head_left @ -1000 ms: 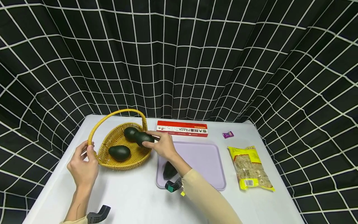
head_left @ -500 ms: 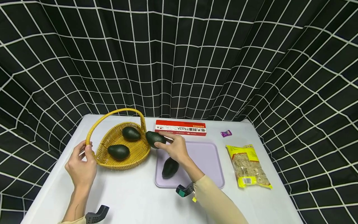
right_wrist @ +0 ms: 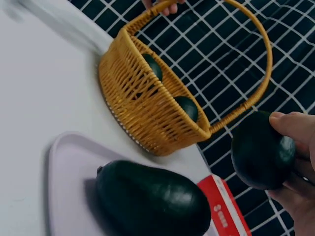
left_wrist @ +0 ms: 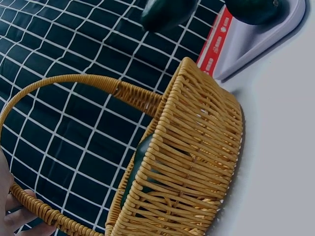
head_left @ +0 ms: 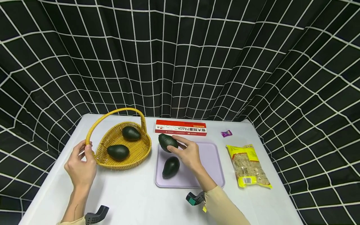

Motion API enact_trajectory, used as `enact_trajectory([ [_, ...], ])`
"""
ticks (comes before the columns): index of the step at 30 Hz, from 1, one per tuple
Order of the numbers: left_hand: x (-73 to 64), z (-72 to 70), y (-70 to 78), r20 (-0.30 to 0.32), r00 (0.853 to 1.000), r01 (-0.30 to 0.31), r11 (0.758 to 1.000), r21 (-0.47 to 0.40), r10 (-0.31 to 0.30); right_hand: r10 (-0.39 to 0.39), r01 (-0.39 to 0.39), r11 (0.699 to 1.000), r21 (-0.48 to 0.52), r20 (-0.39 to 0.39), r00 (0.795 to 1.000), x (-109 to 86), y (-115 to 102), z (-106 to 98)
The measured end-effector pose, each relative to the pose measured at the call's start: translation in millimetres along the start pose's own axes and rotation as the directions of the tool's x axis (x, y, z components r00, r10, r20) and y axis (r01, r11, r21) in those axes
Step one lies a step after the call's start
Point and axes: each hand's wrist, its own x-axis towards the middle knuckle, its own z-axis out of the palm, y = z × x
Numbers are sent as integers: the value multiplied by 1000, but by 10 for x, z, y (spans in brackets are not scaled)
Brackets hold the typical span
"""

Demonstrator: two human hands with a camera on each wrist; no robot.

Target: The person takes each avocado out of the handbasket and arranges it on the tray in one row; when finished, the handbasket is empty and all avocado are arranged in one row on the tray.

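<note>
My left hand [head_left: 82, 164] grips the handle of a yellow wicker basket [head_left: 142, 157] at its left side. Inside the basket lie two dark green avocados, one at the back [head_left: 131, 133] and one nearer the front [head_left: 118, 152]. With thumb and fingers my right hand [head_left: 187, 152] holds another avocado [head_left: 167, 142] above the back left part of a lilac tray [head_left: 208, 165]. One more avocado [head_left: 171, 167] lies on the tray's left side. In the right wrist view the held avocado [right_wrist: 261, 150] is pinched between thumb and fingers.
Behind the tray lies a red and white pasta box [head_left: 181, 127]. A small purple packet [head_left: 226, 133] is at the back right, with a yellow food bag [head_left: 248, 166] right of the tray. A black gridded curtain [head_left: 180, 62] stands behind the white table [head_left: 135, 200].
My right hand has lifted an avocado out of the basket and carried it right, over the tray. The left hand keeps its grip on the basket handle.
</note>
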Motion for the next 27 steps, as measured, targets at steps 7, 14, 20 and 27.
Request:
enact_trajectory([
  [7, 0, 3, 25, 0, 1000, 1, 1000, 2, -1, 24, -22, 999, 42, -54, 998, -131, 86, -127],
  [14, -5, 4, 43, -6, 1000, 5, 1000, -8, -5, 65, -58, 997, 59, -117, 991, -235, 130, -192],
  [20, -7, -2, 45, 1, 1000, 6, 1000, -6, -6, 100, -88, 993, 81, -156, 983, -325, 167, -269],
  [27, 6, -6, 22, -1, 1000, -3, 1000, -5, 3, 149, -136, 987, 80, -194, 970, -446, 240, -344],
])
